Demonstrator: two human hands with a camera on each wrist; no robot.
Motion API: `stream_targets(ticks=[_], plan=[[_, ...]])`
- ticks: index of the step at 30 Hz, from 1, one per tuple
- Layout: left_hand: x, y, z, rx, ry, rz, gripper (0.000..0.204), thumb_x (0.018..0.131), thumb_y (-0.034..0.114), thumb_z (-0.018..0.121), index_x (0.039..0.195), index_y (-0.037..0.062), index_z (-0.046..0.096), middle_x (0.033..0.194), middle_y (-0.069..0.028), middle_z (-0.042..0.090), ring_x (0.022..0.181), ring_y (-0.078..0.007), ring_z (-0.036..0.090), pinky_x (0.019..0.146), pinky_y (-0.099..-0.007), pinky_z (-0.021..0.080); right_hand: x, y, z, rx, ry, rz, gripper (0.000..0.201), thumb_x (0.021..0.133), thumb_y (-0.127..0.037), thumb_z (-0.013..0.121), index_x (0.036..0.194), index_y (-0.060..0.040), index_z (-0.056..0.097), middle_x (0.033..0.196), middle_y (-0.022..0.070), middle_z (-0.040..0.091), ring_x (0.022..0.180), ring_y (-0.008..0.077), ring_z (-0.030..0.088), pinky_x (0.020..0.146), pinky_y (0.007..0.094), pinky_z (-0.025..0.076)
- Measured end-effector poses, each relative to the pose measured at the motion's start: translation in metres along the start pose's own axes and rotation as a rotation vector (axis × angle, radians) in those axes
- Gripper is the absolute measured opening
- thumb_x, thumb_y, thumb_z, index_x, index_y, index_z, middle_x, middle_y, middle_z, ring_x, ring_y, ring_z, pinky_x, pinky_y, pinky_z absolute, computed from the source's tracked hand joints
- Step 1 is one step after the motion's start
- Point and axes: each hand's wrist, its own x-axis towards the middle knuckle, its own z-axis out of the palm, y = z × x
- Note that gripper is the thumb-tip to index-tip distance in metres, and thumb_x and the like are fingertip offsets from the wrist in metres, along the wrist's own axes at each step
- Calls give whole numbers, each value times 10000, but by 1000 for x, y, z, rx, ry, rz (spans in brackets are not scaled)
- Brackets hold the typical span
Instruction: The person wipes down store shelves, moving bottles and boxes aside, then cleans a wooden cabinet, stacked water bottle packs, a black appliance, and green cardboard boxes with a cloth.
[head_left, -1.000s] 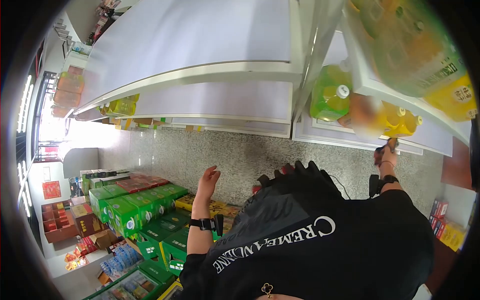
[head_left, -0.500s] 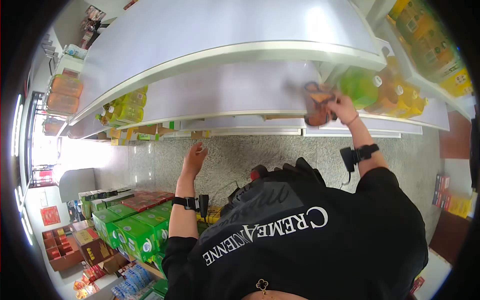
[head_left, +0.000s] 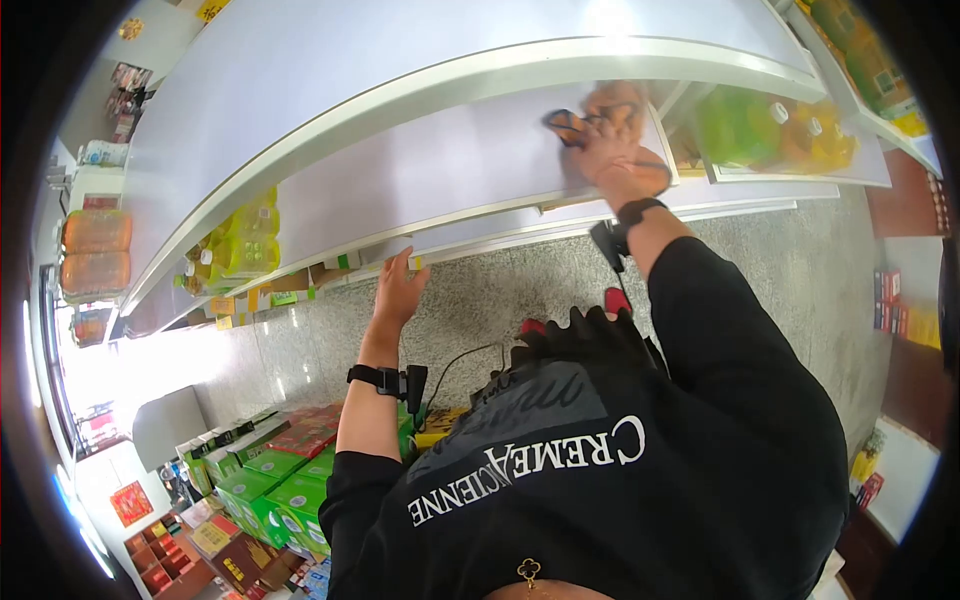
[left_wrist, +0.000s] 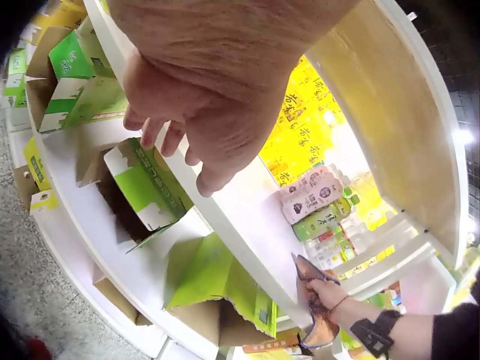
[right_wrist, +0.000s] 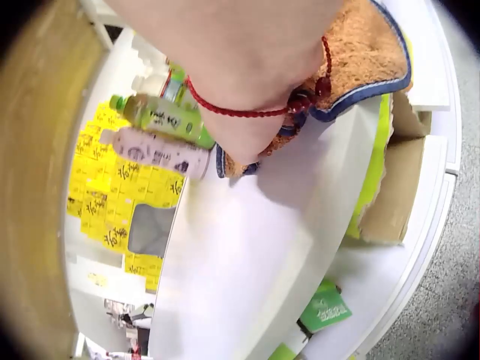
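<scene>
My right hand [head_left: 608, 155] holds an orange cloth [right_wrist: 367, 49] with dark blue edging against a white shelf [head_left: 430, 185]. In the head view the cloth [head_left: 648, 172] is blurred and spreads out on both sides of the hand. The right wrist view hides the fingers behind the wrist, which has a red bead bracelet [right_wrist: 247, 112]. My left hand [head_left: 400, 292] hangs in front of the shelf's front edge, fingers loosely bent, nothing in them. Seen from its own wrist camera, the left hand [left_wrist: 217, 90] overlaps the white shelf edge.
Green and yellow drink bottles [head_left: 745, 125] stand right of the cloth, with yellow-green bottles [head_left: 245, 235] at the shelf's left end. Torn-open green cartons [left_wrist: 225, 285] sit on the level below. Green boxes [head_left: 265, 495] are stacked across the aisle.
My right hand has brought the cloth from low at the right, past the bottles, leftward onto the shelf. My left hand has risen toward the shelf's front edge.
</scene>
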Motion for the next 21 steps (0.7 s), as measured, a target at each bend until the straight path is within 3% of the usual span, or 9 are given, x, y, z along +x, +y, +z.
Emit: stream_targets(ticks=[2,4,6,8,11,16,17,18,21], plan=[[9,-2,-1,63,-12,-1,549,865,302,599,1340,86,430,1374,-160,394,1269,-335,384,1036,-415,350,-7,-44,-2,-73,6,-62,507,870,-446,417,1359,-313,436,1460,52,345,1375,359,207,1084,565,182],[16,4,-3,65,-14,-6,554,860,295,605,1340,84,428,1377,-167,387,1276,-334,374,1040,-415,343,-24,-83,-23,41,54,-398,461,860,-487,430,1307,-386,481,1431,47,390,1360,326,259,1117,566,39],[20,6,-5,71,-18,-21,558,855,287,611,1340,81,426,1380,-174,379,1283,-333,364,1045,-415,337,-51,-113,-48,115,-42,-690,409,903,-366,415,1307,-367,472,1388,30,435,1377,316,224,1050,556,265],[28,8,-6,106,20,77,580,842,282,620,1345,75,420,1386,-188,369,1292,-343,348,1058,-420,318,-58,-140,-33,43,-161,-892,437,863,-415,469,1299,-382,493,1421,-11,399,1366,314,249,1103,570,149],[40,4,-9,149,56,78,597,832,278,625,1351,71,416,1396,-196,358,1297,-360,337,1067,-427,303,-44,-140,8,163,-83,-1042,451,826,-369,533,1277,-360,521,1404,-28,414,1350,288,283,1092,543,210],[63,-10,-23,223,38,40,619,833,292,612,1369,68,398,1413,-211,340,1302,-378,324,1076,-433,288,-25,-28,-47,329,-12,-717,345,793,-380,603,1132,-440,584,1217,-104,543,1216,197,408,958,471,393],[69,-12,-27,220,25,44,630,833,299,608,1376,67,388,1416,-217,335,1303,-379,323,1080,-436,283,-25,-6,-66,117,-105,-458,394,799,-344,580,1191,-383,568,1253,-41,529,1223,221,416,976,447,377],[77,-17,-30,221,29,39,630,833,299,608,1376,67,388,1416,-217,335,1303,-379,323,1080,-436,283,3,23,-12,64,-51,-267,459,792,-334,564,1250,-299,543,1292,22,505,1252,247,398,1008,463,346],[93,-41,-34,346,14,18,631,832,330,600,1372,67,403,1419,-221,332,1310,-374,312,1086,-438,273,21,76,2,102,-21,-6,544,796,-423,559,1286,-191,514,1398,118,403,1305,302,351,1013,510,340]])
